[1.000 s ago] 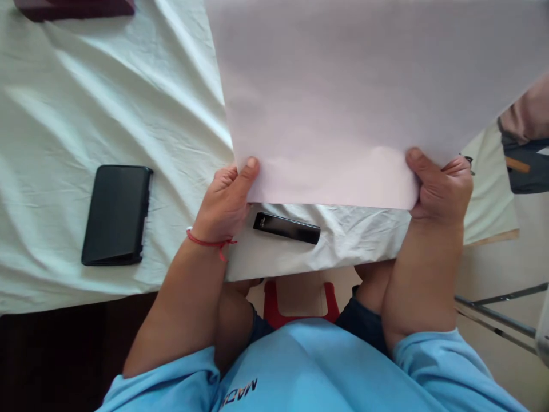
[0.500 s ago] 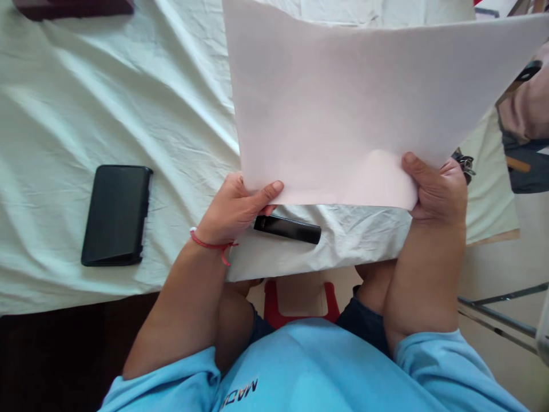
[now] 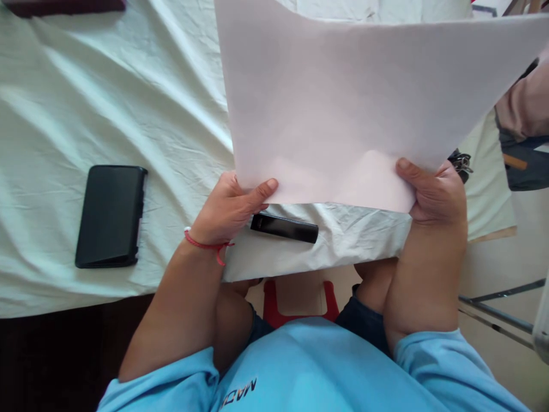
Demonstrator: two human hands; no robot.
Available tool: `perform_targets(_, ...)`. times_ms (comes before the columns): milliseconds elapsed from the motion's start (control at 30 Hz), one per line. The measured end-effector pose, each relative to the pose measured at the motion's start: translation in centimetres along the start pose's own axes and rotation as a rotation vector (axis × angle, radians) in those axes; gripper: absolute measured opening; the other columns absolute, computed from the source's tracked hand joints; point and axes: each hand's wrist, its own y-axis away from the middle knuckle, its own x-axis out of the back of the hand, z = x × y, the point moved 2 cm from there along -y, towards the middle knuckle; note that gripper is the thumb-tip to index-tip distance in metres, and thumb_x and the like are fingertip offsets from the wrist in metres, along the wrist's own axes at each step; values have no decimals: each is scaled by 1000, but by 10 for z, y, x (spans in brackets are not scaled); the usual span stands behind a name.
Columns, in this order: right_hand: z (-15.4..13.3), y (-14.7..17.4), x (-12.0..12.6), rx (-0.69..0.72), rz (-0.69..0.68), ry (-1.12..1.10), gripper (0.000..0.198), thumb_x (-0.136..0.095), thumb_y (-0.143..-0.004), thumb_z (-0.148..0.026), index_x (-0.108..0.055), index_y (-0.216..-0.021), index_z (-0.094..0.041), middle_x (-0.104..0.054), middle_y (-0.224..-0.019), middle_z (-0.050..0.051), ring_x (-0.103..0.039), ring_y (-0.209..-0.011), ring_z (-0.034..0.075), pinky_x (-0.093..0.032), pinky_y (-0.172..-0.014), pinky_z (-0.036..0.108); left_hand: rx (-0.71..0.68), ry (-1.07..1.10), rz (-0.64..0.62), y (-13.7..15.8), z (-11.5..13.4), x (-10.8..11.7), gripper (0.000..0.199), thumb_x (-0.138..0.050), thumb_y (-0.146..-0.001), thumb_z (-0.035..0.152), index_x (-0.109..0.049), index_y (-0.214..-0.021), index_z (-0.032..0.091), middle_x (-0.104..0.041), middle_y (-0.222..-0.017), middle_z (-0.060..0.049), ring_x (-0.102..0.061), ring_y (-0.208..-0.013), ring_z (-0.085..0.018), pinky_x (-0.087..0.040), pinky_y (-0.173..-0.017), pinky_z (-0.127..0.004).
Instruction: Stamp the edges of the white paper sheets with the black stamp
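Note:
A large blank white sheet of paper [image 3: 343, 103] is held up in front of me, tilted, its top edge curving. My left hand [image 3: 235, 203] grips its lower left corner, thumb on the near face and fingers behind. At the lower right corner my right hand [image 3: 433, 186] holds it the same way, closed, with the thumb pressed on the paper. Just below the sheet's bottom edge, near my left hand, a slim black object [image 3: 285, 228] lies on the cloth. Whatever lies behind the paper is hidden.
A black phone-like device [image 3: 111, 217] rests at left on the pale wrinkled tablecloth [image 3: 180, 114]. A dark maroon object [image 3: 64, 6] sits at the top left. Keys [image 3: 461, 165] lie beside my right hand. Below the table edge stands a red stool [image 3: 274, 309]; metal bars [image 3: 497, 312] are at right.
Both hands still hold the paper, which has shifted very slightly left. Its lower edge now bends a little more between the hands. The view has moved slightly.

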Motion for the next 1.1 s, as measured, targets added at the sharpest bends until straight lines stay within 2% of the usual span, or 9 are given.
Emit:
perform_targets(333, 3, -2, 8, -68, 9, 60, 58, -120, -49, -39, -86, -92, -21, -92, -106, 6, -86, -93, 23, -77, -87, 37, 91, -36, -19, -1, 7, 1, 59, -108, -81, 70, -75, -82, 22, -61, -74, -2, -50, -60, -13, -46, -46, -24)
perform_targets(500, 4, -2, 13, -46, 43, 58, 65, -122, -47, -39, -86, -97, -18, -92, -106, 10, -85, -93, 25, -78, -99, 45, 120, -60, -85, 0, 7, -1, 69, -100, -87, 80, -63, -71, 24, -46, -63, 3, -36, -52, -10, -36, -45, -27)
perform_targets(633, 3, -3, 15, -29, 111, 5, 63, -120, -48, -34, -86, -100, -18, -92, -115, 9, -87, -105, 28, -78, -104, 47, -12, -151, 23, -2, 4, 3, 65, -93, -93, 84, -69, -79, 25, -55, -63, 2, -43, -55, -13, -31, -50, -32)
perform_targets(733, 3, -10, 21, 9, 143, -36, 63, -118, -48, -32, -84, -99, -19, -92, -115, 10, -87, -113, 31, -77, -111, 52, -246, -306, 268, 4, 8, 7, 46, -97, -96, 70, -80, -103, 28, -72, -81, 0, -60, -69, -18, -46, -65, -37)
perform_targets(767, 4, -13, 23, 17, 148, -43, 63, -118, -48, -31, -83, -99, -20, -91, -114, 10, -87, -115, 32, -76, -113, 53, -343, -377, 277, 8, 11, 6, 41, -99, -96, 64, -83, -111, 29, -77, -90, -2, -66, -78, -21, -52, -74, -39)
perform_targets(800, 6, -16, 26, 27, 153, -50, 64, -118, -47, -31, -82, -99, -20, -91, -113, 10, -87, -117, 33, -76, -114, 54, -444, -453, 216, 13, 13, 4, 40, -101, -95, 59, -84, -117, 30, -80, -99, -3, -72, -89, -24, -56, -84, -42)
perform_targets(900, 10, -24, 32, 46, 158, -50, 66, -119, -44, -32, -81, -97, -21, -91, -110, 10, -87, -117, 36, -76, -113, 56, -681, -669, -167, 27, 17, -6, 42, -102, -95, 52, -86, -128, 32, -87, -119, -7, -77, -122, -35, -57, -112, -49)
perform_targets(967, 11, -26, 35, 46, 164, -45, 66, -119, -43, -33, -80, -95, -22, -91, -109, 9, -87, -116, 35, -77, -111, 57, -746, -781, -348, 33, 16, -8, 31, -96, -101, 44, -86, -127, 29, -88, -118, -8, -78, -124, -35, -56, -113, -49)
perform_targets(1100, 9, -23, 36, 27, 134, -30, 65, -120, -44, -35, -81, -94, -22, -91, -111, 6, -88, -115, 32, -77, -113, 55, -747, -877, -329, 32, 18, 8, 19, -83, -111, 32, -87, -129, 25, -88, -117, -9, -80, -113, -30, -62, -102, -44)
